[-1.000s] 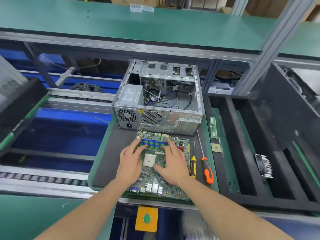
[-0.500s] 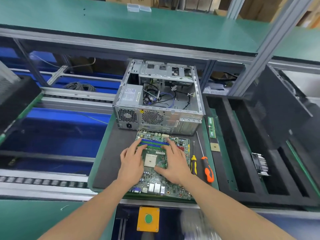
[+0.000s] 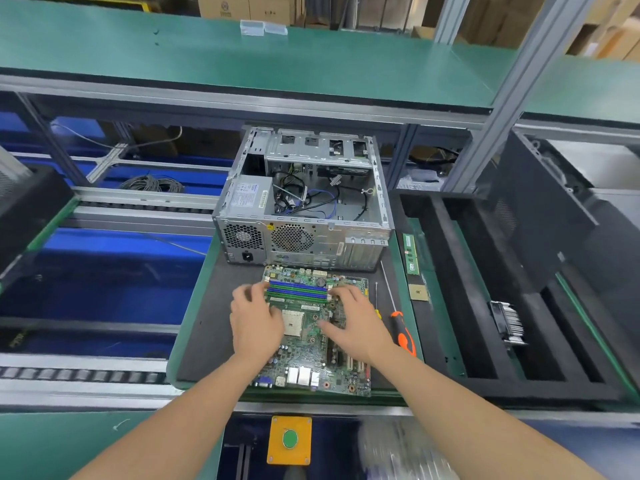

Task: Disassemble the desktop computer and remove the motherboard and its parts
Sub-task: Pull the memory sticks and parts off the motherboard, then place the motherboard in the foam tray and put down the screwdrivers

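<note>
On the dark foam mat: flat green printed-circuit motherboard, ridged with blue and green slots, lies just in front of the open grey sheet-metal computer case.
Left hand: on the board's left side, blurred; fingers bent by the slot ends, hold cannot be told.
Right hand: fingers spread flat on the board's right half.
Right of the board: orange-handled screwdriver, slim steel shaft.

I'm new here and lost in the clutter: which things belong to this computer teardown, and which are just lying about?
In the job: motherboard, left hand, right hand, computer case, orange screwdriver, memory stick, heatsink.
Lying about: cable coil, green button, clear boxes.
</note>
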